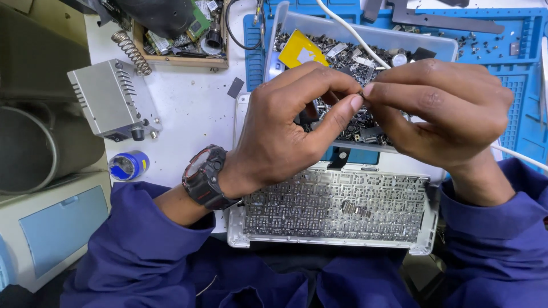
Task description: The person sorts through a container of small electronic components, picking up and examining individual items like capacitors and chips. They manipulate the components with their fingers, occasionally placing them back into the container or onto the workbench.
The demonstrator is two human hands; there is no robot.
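Note:
My left hand (291, 122) and my right hand (439, 111) meet above a clear plastic tray (365, 34) full of several small dark metal parts. Both pinch one tiny metal part (361, 92) between thumb and fingertips. A black and red wristwatch (204, 177) sits on my left wrist. Below the hands lies a stripped silver laptop keyboard frame (337, 208) with its keycaps off, and a small metal piece (355, 209) rests on it.
A silver box with a knob and a coiled spring holder (111, 97) stands at the left, beside a small blue tin (128, 165). A wooden tray of scrap boards (180, 34) sits behind. A blue work mat (514, 74) and white cable (348, 28) lie at the back right.

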